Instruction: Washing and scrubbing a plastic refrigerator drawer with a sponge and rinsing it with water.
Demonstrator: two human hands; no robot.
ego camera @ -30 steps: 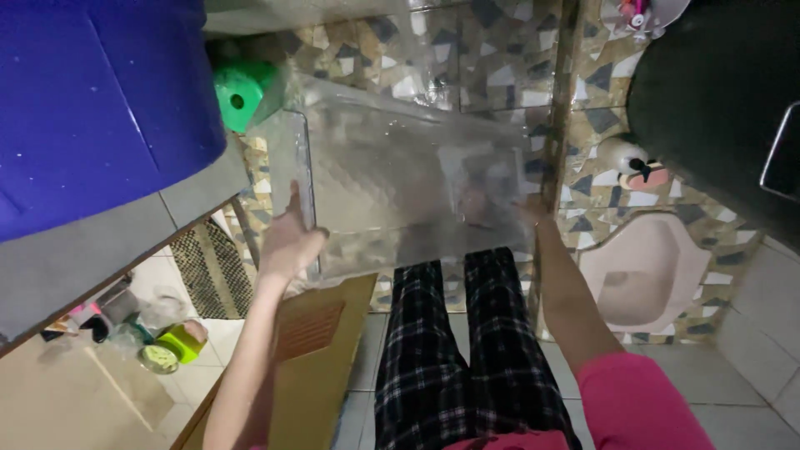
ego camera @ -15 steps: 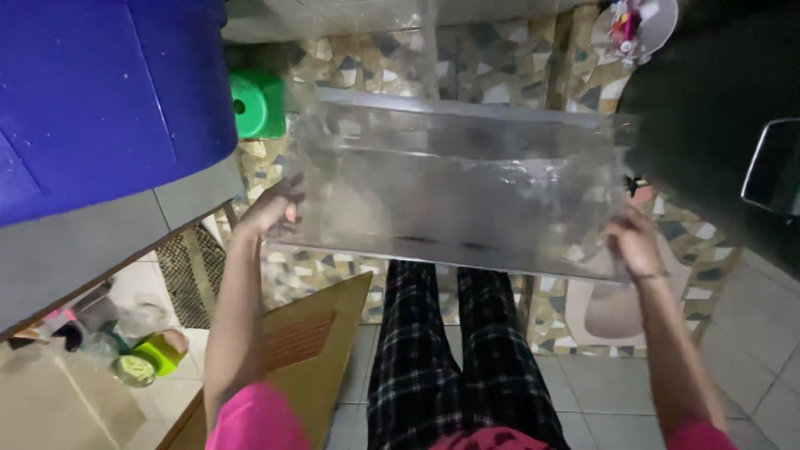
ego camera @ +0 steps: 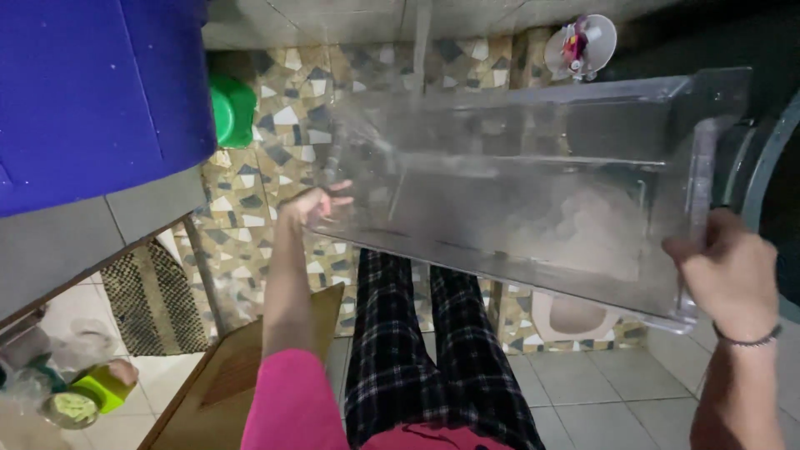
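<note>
since the earlier frames the clear plastic bin [ego camera: 533,192] had swung up and to the person's right, its long side now running across the view, tilted, the right end nearer the camera. right hand [ego camera: 729,275] had moved from the far side to the near right corner; left hand [ego camera: 315,204] had gone from a flat palm hold to the far left end.

bin: large, rigid, transparent, held in the air above the person's checked trousers [ego camera: 417,350] and the mosaic floor [ego camera: 250,192]. looked empty. walls held their shape, so judged stiff and fairly light for its bulk, but long and awkward. surface glossy, likely slick, possibly wet; could not tell. hard clear plastic of this kind may crack if knocked on tile.

blue tub [ego camera: 92,92]: upper left, well apart from the bin. green stool [ego camera: 229,108] beside it, on the mosaic.

right hand: closed around the bin's right end wall and rim, fingers wrapped over the edge, a band at the wrist.

left hand: at the bin's left end, fingers spread and partly curled against the wall; seen partly through the plastic, so whether it truly gripped or only steadied could not be told.

hold judged best at the two short ends, under the rim lip, one hand each, where the moulded edge gave purchase.
</note>
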